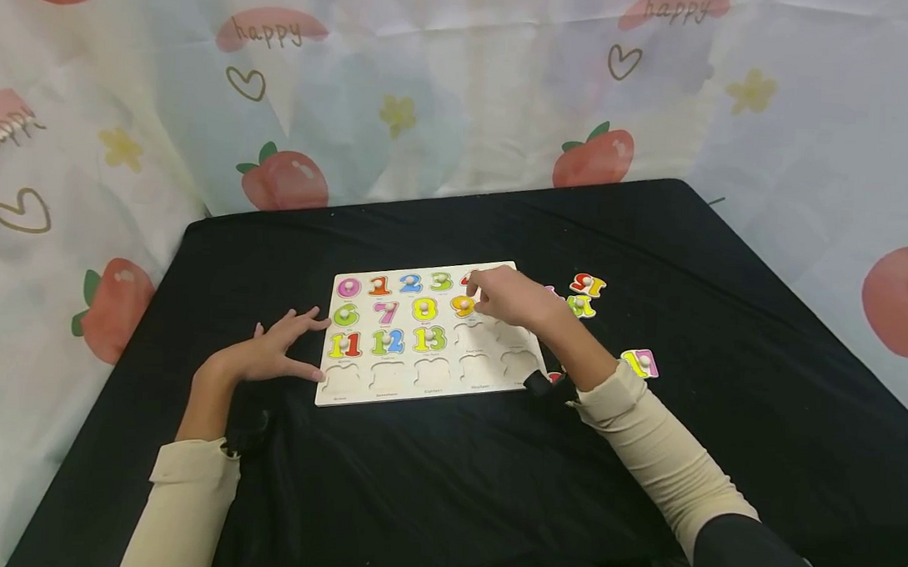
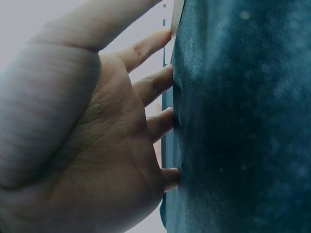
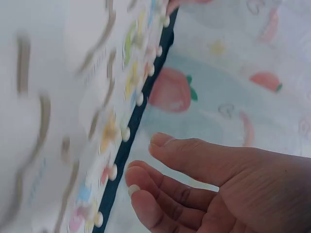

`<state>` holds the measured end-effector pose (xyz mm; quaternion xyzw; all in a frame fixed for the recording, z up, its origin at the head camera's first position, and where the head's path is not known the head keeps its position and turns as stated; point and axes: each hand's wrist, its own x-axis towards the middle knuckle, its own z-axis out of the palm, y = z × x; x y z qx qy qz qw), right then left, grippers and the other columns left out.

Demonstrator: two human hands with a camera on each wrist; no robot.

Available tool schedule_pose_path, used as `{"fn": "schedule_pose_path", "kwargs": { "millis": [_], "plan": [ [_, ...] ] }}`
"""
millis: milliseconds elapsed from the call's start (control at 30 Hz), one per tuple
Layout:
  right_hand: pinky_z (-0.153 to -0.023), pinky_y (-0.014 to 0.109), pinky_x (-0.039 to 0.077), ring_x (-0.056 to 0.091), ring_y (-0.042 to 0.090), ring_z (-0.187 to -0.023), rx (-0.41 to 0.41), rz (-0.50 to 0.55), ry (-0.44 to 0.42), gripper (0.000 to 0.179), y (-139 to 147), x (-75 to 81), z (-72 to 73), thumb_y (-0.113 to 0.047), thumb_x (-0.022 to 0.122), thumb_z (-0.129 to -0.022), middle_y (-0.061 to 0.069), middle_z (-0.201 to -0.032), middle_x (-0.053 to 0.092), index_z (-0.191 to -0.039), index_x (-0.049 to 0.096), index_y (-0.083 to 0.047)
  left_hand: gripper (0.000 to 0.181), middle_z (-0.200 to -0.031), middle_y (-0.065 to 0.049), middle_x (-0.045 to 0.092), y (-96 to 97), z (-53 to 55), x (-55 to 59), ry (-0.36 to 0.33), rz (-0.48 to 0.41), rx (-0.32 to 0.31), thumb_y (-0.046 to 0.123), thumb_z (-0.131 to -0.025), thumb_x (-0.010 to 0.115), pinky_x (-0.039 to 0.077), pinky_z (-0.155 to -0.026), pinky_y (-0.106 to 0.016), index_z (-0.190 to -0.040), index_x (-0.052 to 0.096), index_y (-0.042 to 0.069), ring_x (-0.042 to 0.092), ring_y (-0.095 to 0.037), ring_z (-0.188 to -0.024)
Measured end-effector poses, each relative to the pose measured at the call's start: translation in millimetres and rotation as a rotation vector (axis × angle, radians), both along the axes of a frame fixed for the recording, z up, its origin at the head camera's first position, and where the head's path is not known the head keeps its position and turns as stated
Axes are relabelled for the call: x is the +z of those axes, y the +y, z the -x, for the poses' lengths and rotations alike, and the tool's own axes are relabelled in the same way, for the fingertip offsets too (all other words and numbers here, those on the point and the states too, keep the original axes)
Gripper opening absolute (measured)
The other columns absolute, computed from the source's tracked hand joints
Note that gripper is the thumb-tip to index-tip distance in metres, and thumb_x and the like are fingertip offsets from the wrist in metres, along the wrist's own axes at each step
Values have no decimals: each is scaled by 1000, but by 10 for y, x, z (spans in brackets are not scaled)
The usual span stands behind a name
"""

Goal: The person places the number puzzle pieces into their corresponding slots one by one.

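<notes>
A pale wooden number puzzle board [image 1: 401,382] lies on the black cloth, with knobbed number pieces seated in its upper rows. At its left edge is my left hand [image 1: 275,348], fingers spread, with thumb and fingertips at the rim. My right hand [image 1: 509,295] hovers over the board's upper right, covering part of it near the orange 9 [image 1: 463,306]. The right wrist view shows that hand's thumb apart from its loosely bent fingers [image 3: 147,208], with no piece between them. The green and yellow 13 [image 1: 429,339] ends the third row's filled part; shaped hollows follow.
Loose number pieces lie right of the board: a red and yellow 15 [image 1: 587,284], a green piece [image 1: 581,306] and a yellow and pink piece [image 1: 640,363]. Others are partly hidden by the right arm. A printed curtain [image 1: 461,92] hangs behind the black-covered table [image 1: 416,499].
</notes>
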<state>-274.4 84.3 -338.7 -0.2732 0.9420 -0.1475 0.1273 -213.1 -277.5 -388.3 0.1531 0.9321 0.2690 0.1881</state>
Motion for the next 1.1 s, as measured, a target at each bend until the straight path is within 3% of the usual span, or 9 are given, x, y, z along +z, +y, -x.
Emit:
{"fn": "schedule_pose_path", "kwargs": {
  "millis": [267, 433, 567, 667, 800, 900, 1100],
  "plan": [
    [-64, 31, 48, 57, 21, -77, -126, -24, -60, 24, 329, 155, 96, -12, 64, -89, 10, -96, 64, -110, 65, -1, 93, -154, -21, 9, -7, 9, 6, -4, -1, -10, 47, -76, 74, -8, -96, -72, -148, 28, 10, -6, -43, -139],
    [-61, 33, 42, 52, 20, -67, -265, -43, -74, 16, 615, 246, 130, -12, 61, -91, 9, -81, 60, -97, 68, 1, 94, -155, -20, 8, -3, 3, 16, -5, 1, -13, 48, -75, 73, -8, -97, -71, -148, 27, 10, -7, -42, -139],
    [-61, 35, 41, 51, 21, -69, -359, -54, -71, 15, 795, 260, 165, -10, 60, -91, 9, -83, 60, -96, 67, 2, 93, -154, -21, 8, 3, -2, 22, -11, 3, -13, 47, -76, 74, -8, -97, -72, -148, 28, 10, -7, -43, -139],
    [-57, 33, 41, 49, 19, -63, -382, -72, -101, 17, 841, 224, 216, -12, 61, -90, 6, -72, 55, -93, 68, 3, 92, -154, -22, 9, 1, -5, 33, -14, 0, -11, 46, -76, 74, -8, -96, -72, -147, 29, 9, -6, -43, -138],
    [-50, 28, 36, 41, 14, -50, -364, -114, -205, 20, 842, 121, 304, -15, 62, -89, 1, -55, 43, -84, 70, 3, 91, -154, -23, 9, -1, -7, 39, -14, -9, -11, 44, -77, 74, -8, -95, -73, -147, 29, 8, -6, -44, -138],
    [-50, 28, 35, 41, 13, -47, -363, -154, -265, 22, 842, 28, 348, -17, 62, -89, 1, -53, 43, -79, 68, 2, 91, -153, -23, 10, 0, -5, 30, -12, -13, -12, 45, -76, 74, -8, -95, -73, -146, 30, 8, -5, -44, -138],
    [-48, 28, 36, 45, 14, -47, -376, -185, -240, 30, 833, -70, 362, -21, 57, -91, 3, -54, 45, -72, 61, 1, 91, -153, -23, 9, -6, 0, 5, -11, -12, -10, 46, -76, 74, -8, -96, -72, -146, 30, 9, -5, -44, -138]
  ]
}}
